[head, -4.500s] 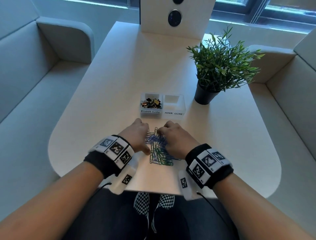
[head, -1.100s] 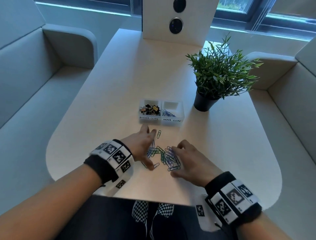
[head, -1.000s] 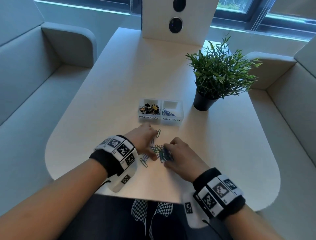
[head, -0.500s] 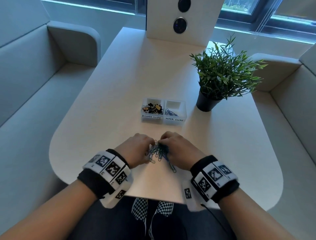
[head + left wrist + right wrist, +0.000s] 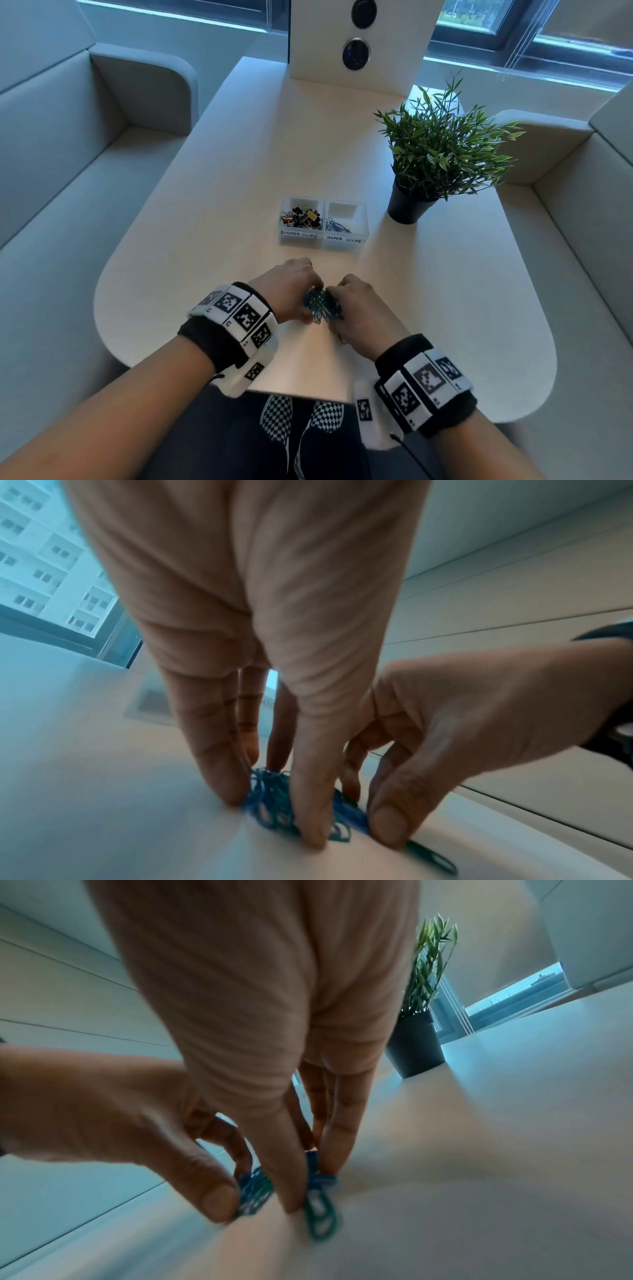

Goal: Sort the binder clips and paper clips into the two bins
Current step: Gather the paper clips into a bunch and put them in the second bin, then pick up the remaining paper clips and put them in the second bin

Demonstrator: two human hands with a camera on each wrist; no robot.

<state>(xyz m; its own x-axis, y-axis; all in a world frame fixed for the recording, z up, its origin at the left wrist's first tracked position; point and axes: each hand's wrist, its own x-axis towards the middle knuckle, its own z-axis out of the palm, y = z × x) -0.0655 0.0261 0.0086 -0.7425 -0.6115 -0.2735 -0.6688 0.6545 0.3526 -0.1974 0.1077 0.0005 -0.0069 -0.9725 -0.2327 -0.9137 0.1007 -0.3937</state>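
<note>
A tight bunch of blue and green paper clips [image 5: 322, 306] lies on the white table [image 5: 239, 171] near its front edge. My left hand [image 5: 291, 291] and right hand [image 5: 354, 305] close on it from either side. In the left wrist view the left thumb and fingers [image 5: 222, 777] pinch the clips [image 5: 270, 802] against the tabletop. In the right wrist view the right fingers [image 5: 287, 1177] pinch the same bunch [image 5: 253, 1191], and one green clip [image 5: 320, 1215] sticks out. Beyond the hands stand two joined bins: the left one, labelled binder clips [image 5: 298, 236], holds several binder clips [image 5: 301, 217]; the right one, labelled paper clips [image 5: 344, 240], holds a few blue clips [image 5: 337, 226].
A potted plant [image 5: 442, 154] stands right of the bins. A white panel with round sockets [image 5: 356, 37] rises at the far end of the table. Grey sofas flank the table on both sides.
The loose spread of paper clips has been swept into one tight bunch. Both hands have drawn together around it, and the stray clips near the left hand are gone from the tabletop.
</note>
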